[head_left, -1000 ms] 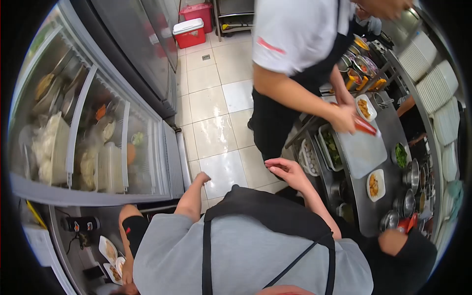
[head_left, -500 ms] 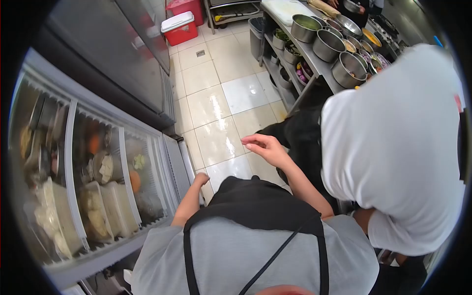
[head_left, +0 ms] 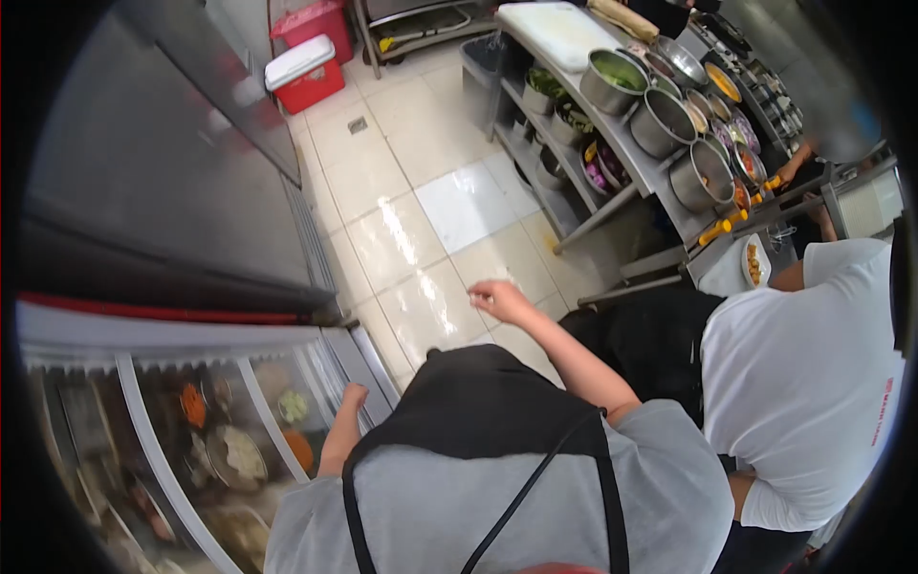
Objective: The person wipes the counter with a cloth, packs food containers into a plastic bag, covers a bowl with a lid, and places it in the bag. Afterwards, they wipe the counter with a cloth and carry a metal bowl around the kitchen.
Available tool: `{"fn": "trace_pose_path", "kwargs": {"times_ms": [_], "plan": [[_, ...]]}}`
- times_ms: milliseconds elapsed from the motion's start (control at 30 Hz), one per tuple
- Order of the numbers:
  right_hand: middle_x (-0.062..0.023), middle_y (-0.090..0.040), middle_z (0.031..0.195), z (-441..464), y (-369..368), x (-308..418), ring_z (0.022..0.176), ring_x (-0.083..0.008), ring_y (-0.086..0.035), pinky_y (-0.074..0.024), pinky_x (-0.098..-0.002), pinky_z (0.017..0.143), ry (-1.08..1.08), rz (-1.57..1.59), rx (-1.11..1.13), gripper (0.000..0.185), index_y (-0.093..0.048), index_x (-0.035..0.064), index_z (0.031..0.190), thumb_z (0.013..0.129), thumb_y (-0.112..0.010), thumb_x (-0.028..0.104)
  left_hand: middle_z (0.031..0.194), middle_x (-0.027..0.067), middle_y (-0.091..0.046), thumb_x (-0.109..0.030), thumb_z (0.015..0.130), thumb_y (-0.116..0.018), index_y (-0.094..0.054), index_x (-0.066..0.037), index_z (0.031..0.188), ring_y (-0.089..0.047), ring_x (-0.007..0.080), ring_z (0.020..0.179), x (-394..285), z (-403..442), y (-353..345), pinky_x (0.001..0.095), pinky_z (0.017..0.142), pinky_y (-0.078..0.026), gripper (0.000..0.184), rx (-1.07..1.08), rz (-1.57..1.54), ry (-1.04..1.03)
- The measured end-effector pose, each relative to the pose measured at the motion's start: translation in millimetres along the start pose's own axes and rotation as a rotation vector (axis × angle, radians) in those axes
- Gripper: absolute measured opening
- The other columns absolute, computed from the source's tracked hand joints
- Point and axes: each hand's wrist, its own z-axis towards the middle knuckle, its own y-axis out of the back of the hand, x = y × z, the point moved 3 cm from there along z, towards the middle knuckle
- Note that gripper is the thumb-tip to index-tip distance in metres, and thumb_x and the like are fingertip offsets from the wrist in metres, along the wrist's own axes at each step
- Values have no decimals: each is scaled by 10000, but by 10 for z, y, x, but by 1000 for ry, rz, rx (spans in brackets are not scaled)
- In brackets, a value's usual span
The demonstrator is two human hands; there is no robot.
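My right hand [head_left: 499, 301] is held out over the tiled floor, its fingers loosely bent, with nothing in it. My left hand [head_left: 356, 396] is curled into a fist beside the frame of a glass-fronted fridge [head_left: 287, 435]; I see nothing in it, and whether it touches the frame I cannot tell. Behind the glass are a bowl of pale pieces [head_left: 236, 457], orange food [head_left: 194, 405] and pale green food [head_left: 293, 407]. I wear a black apron [head_left: 469, 402] over a grey shirt.
At right a person in a white shirt [head_left: 813, 373] stands close by. A steel counter [head_left: 660, 182] holds several pots [head_left: 662, 122] and a white board [head_left: 555, 33]. A red cooler [head_left: 306, 77] sits on the floor beyond a tall steel cabinet [head_left: 172, 172].
The view has shifted, showing more of the counter. My right hand's fingers have curled in. The person in white now appears farther right, with a plate of food visible beyond.
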Motion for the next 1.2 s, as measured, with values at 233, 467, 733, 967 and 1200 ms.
{"fn": "trace_pose_path", "kwargs": {"times_ms": [233,467,733,967,1200], "plan": [[-108,-614,862,444,138,-453,795,-251,-582,-449,-331,715,-208,117,63,302,-590,89,955,698,-612,245,682,103,-612,-170,685,-535,-633,-68,895,-591,173,566,-1952,726,1101,280,491,-473,253,-170,113,-403],[-114,-603,922,1423,719,-982,845,-256,-571,-448,-345,741,-266,-89,75,348,-581,106,989,695,-636,284,706,101,-623,-149,692,-553,-635,-42,865,-575,163,591,-3110,849,1451,296,563,-460,219,-6,-186,-490],[-111,-614,876,2762,639,-1577,827,-255,-575,-451,-342,729,-299,-17,213,318,-613,94,916,663,-642,284,648,80,-576,-194,744,-538,-611,-42,816,-544,188,502,-2357,1822,1796,300,426,-412,184,280,-282,48],[-85,-623,833,3133,789,-2469,809,-239,-581,-455,-349,719,-585,-336,348,252,-637,119,841,638,-642,270,547,89,-537,-187,729,-504,-560,-33,666,-516,202,416,-3439,2827,2278,321,379,-409,176,276,-153,-166],[-126,-607,858,3495,1088,-3138,823,-289,-568,-448,-383,725,-726,-4,3,253,-643,112,816,674,-540,295,572,82,-545,-225,724,-529,-565,-47,729,-558,154,495,-5728,3257,2747,299,391,-435,181,197,2,-348]]}}
